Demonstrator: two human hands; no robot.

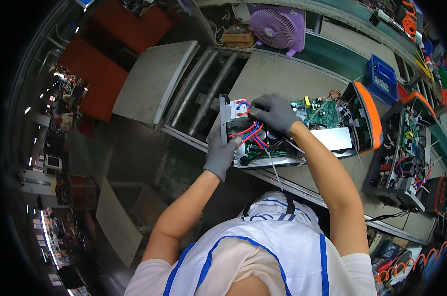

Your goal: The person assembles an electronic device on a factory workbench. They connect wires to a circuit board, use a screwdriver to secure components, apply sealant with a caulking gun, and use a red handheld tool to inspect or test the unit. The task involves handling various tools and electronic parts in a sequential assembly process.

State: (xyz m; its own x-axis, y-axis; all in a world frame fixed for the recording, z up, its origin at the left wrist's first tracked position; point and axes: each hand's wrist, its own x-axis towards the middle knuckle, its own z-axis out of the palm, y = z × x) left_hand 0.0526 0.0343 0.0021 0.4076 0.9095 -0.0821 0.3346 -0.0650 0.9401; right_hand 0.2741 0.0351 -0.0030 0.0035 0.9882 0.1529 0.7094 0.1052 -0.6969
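An opened electronic unit (332,139) with a green circuit board (323,116) and an orange-edged end frame (369,118) lies on the bench before me. Gloved in grey, my left hand (221,157) grips the grey end panel (224,118) at the unit's left, its thumb beside the red and blue wires (253,132). My right hand (275,114), also in a grey glove, reaches over the unit with fingers pinched at the wires near a white block (239,109); its fingertips are partly hidden. A pale cable tie (274,170) hangs from the wire bundle over the near edge.
A second opened unit (406,148) stands to the right, by a blue bin (382,79) of small parts. At the back are a purple fan (277,28) and a cardboard box (238,36). Metal rollers (212,93) lie left of the bench board. An orange coiled hose (406,269) hangs lower right.
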